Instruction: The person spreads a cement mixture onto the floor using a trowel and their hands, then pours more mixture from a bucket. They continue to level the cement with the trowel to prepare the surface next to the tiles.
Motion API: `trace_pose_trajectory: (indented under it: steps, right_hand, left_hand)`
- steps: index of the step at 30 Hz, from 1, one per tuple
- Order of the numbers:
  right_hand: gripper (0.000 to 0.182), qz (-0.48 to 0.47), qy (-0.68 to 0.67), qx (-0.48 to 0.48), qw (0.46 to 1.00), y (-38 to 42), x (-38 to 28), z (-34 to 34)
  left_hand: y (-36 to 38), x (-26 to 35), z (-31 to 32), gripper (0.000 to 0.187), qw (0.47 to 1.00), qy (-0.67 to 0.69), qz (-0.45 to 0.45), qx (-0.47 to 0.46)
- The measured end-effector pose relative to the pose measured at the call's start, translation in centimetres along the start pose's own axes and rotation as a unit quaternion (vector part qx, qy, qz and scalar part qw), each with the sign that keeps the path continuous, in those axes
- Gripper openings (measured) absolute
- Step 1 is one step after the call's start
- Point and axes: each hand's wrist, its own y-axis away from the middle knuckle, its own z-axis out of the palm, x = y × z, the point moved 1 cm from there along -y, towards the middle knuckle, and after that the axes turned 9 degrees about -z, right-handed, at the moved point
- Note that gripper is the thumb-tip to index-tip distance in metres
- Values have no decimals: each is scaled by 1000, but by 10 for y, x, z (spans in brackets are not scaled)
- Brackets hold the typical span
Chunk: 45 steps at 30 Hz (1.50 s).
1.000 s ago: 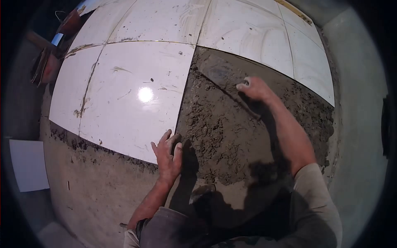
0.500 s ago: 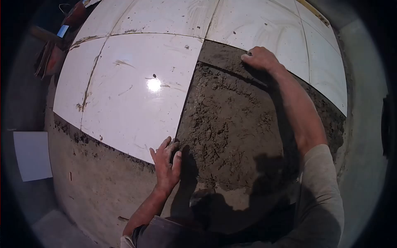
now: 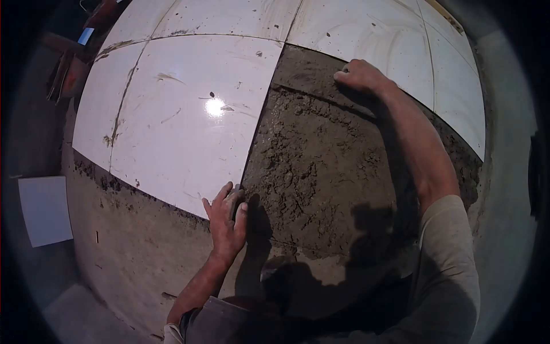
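Note:
My left hand (image 3: 227,221) rests at the near right corner of a glossy white tile (image 3: 177,114), with its fingers spread. Grey mortar coats some of those fingers. Beside that tile lies a bed of wet, lumpy mortar (image 3: 312,166). My right hand (image 3: 362,76) is closed at the bed's far side, close to the edge of another white tile (image 3: 395,51). What its curled fingers hold, if anything, is hidden. A dark, straight line crosses the mortar just below this hand; whether it is a tool's edge or a ridge cannot be told.
More smeared white tiles (image 3: 223,20) stretch across the far side. A loose white tile piece (image 3: 46,211) stands at the left. Reddish objects (image 3: 74,77) sit at the upper left. A bare wall (image 3: 510,114) runs along the right, and shadows darken the near floor.
The view has shifted slightly, so the tiles appear a little higher. Both hands keep nearly the same places and poses.

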Motion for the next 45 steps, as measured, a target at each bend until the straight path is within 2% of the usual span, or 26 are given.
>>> trace_pose_trajectory:
  steps: [3,10,15,20,25,28,30,33,36,40,45]
  right_hand:
    - [58,-26,23,8,999,9,-6,14]
    - [53,7,9,-29,1000,41,-33,30]
    - [52,-13,9,-15,1000,57,-44,44]
    - [52,-12,27,-64,997,78,-65,61]
    - [53,-54,6,-59,997,112,-77,89]
    - [53,-59,6,-97,994,126,-72,90]
    - [52,-51,-19,-40,998,133,-61,77]
    - [53,47,-37,39,997,103,-27,51]
    - [55,56,-86,52,993,69,-6,39]
    - [55,22,-46,15,999,62,-20,66]
    - [51,-30,-29,-66,997,137,-69,99]
  left_hand:
    - [-2,3,0,28,1000,-4,2,6]
    - [-7,10,-3,27,1000,6,22,14]
    - [-5,9,-4,26,1000,18,9,14]
    - [-4,15,-8,29,999,29,2,15]
    - [-1,20,-13,29,998,49,7,29]
    - [-1,19,-16,28,998,44,24,35]
    - [4,18,-16,28,999,41,16,31]
    - [9,14,-14,28,999,37,17,23]
    - [2,15,-13,29,999,34,16,19]
    - [-4,17,-11,28,999,36,16,25]
    - [-16,23,-1,27,998,62,7,19]
